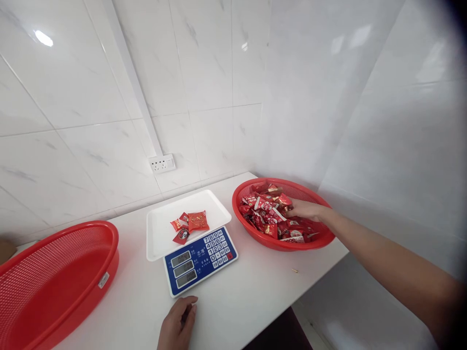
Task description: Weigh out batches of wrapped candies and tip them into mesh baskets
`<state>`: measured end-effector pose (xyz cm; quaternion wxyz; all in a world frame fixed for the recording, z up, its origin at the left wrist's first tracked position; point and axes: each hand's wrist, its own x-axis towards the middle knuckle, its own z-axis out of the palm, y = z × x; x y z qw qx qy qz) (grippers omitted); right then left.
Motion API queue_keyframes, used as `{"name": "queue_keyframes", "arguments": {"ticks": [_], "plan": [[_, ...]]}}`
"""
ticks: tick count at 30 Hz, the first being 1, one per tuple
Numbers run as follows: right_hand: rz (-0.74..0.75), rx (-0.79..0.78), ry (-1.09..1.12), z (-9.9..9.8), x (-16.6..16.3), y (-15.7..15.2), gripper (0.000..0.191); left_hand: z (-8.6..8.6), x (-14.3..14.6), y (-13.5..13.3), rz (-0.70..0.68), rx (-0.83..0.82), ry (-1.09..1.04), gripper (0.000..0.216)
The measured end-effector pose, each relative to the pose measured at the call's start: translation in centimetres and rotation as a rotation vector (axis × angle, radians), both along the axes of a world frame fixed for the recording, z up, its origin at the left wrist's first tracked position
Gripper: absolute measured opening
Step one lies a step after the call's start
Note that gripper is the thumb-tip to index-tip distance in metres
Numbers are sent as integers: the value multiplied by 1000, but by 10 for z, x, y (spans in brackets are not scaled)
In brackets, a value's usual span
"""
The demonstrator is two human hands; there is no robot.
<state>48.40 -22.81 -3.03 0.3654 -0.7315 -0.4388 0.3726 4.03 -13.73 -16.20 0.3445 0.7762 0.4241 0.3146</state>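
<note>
My right hand [306, 210] reaches into a red mesh basket [284, 247] on the right, among a heap of small red wrapped packets [268, 206]. Its fingertips are hidden between the packets, so any grip is unclear. Near the front edge of a digital scale [200, 260], my left hand [178, 323] rests on the table, fingers loosely bent with a gap at the thumb, holding nothing. On the scale's white tray [160, 228] lie a few packets: an orange-red one [197, 221] and smaller dark red ones [181, 236]. The top display seems to read 0.04.
A second red mesh basket [104, 253] stands at the left, cut off by the view. A small gold-coloured scrap [295, 271] lies on the white table [255, 296]. The tiled wall behind carries a power socket [162, 164]. The table's edge runs along the lower right.
</note>
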Motion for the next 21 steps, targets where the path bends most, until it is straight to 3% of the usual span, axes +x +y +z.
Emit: {"name": "queue_keyframes", "arguments": {"ticks": [8, 15, 21], "plan": [[-8, 163, -119, 13, 8, 0, 52, -2, -1, 1, -20, -13, -15, 35], [-359, 157, -35, 32, 8, -4, 41, -2, -2, 2, -29, -33, -41, 29], [-487, 230, 15, 45, -1, -7, 28, -1, -3, 2, -49, -43, -19, 29]]}}
